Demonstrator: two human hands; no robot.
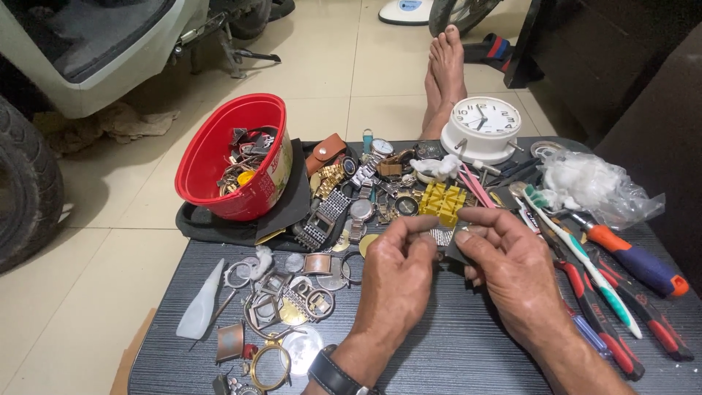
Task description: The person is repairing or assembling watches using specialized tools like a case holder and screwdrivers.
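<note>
metal watch band piece (442, 235) pinched between both hands | left hand (397, 278) fingertips grip its left end | right hand (512, 271) grips right end, knuckles up, just near of the yellow holder block (441, 201)

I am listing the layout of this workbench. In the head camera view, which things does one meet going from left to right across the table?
White plastic bottle → red bowl → left hand → yellow block → right hand → toothbrush → orange-and-blue screwdriver.

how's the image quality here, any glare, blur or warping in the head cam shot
Head view: soft, even light, with faint shadows under the left hand and right hand; mild sheen on the floor tiles; wide-angle bending toward the edges, visible on the tyre; the small metal piece between the fingertips is sharp but too small to identify.
</note>
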